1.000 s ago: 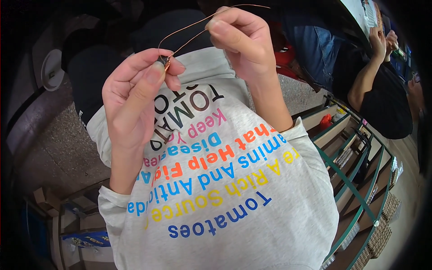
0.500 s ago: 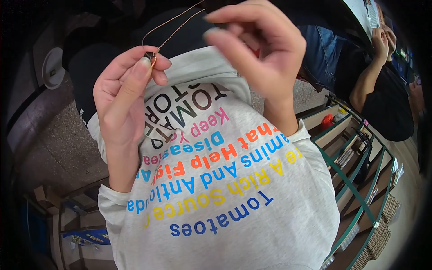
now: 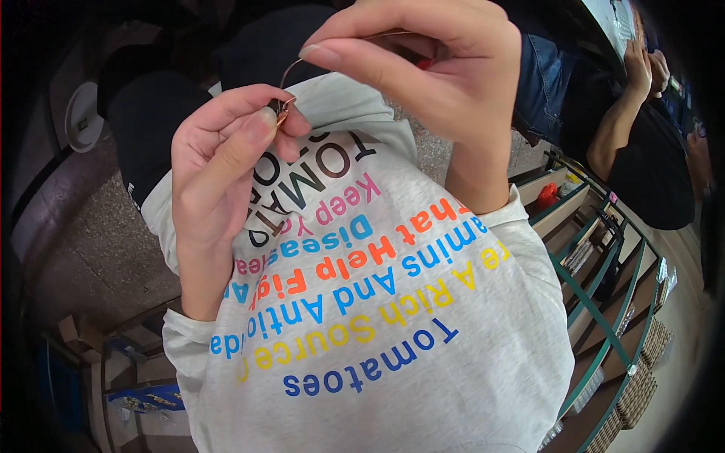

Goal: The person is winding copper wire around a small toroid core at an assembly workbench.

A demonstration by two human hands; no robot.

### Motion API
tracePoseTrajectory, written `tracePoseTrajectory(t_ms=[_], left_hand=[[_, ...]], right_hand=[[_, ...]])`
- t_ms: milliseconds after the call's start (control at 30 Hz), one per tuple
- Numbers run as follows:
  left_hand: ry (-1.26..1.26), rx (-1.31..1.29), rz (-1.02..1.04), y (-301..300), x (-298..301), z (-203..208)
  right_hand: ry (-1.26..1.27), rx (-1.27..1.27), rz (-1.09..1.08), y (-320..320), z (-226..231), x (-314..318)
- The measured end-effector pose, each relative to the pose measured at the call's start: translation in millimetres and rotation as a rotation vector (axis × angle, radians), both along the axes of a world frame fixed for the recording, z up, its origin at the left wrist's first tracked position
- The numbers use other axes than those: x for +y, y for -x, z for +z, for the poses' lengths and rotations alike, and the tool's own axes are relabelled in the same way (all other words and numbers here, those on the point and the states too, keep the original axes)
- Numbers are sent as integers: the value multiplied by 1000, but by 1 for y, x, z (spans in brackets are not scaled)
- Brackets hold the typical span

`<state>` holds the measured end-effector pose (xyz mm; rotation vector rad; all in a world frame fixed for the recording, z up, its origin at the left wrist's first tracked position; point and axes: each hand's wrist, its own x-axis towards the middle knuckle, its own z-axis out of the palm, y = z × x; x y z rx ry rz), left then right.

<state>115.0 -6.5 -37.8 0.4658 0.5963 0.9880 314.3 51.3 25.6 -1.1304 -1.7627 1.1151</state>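
Note:
My left hand point(image 3: 219, 162) is closed in a pinch on a small coil point(image 3: 282, 118) wound with copper wire, and part of it is hidden behind the thumb and fingers. From the coil a thin copper wire point(image 3: 285, 73) bends up and to the right. My right hand point(image 3: 445, 72), up and to the right of the left, pinches that wire between thumb and forefinger. Beyond the pinch, more of the wire passes behind the right fingers. Both hands are held up in front of my light grey printed sweatshirt point(image 3: 423, 362).
At right stands a green-framed rack point(image 3: 596, 317) with trays, a red item point(image 3: 548, 195) among them. Beyond it another person's hands point(image 3: 640, 68) are at a white table point(image 3: 604, 16). A round white disc point(image 3: 81, 117) is at far left, and shelving with a blue bin point(image 3: 147, 398) at lower left.
My right hand has come left and closed on the copper wire, which now bends toward it. My left hand has shifted slightly right and down with the coil.

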Motion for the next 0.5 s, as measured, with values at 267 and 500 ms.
tracePoseTrajectory(t_ms=[267, 500], left_hand=[[48, 18, -102, -9, -1, 0], [100, 15, -126, -11, -1, -5]], right_hand=[[-56, -16, 104, -8, -23, 12], [-16, 97, 187, -4, -27, 17]])
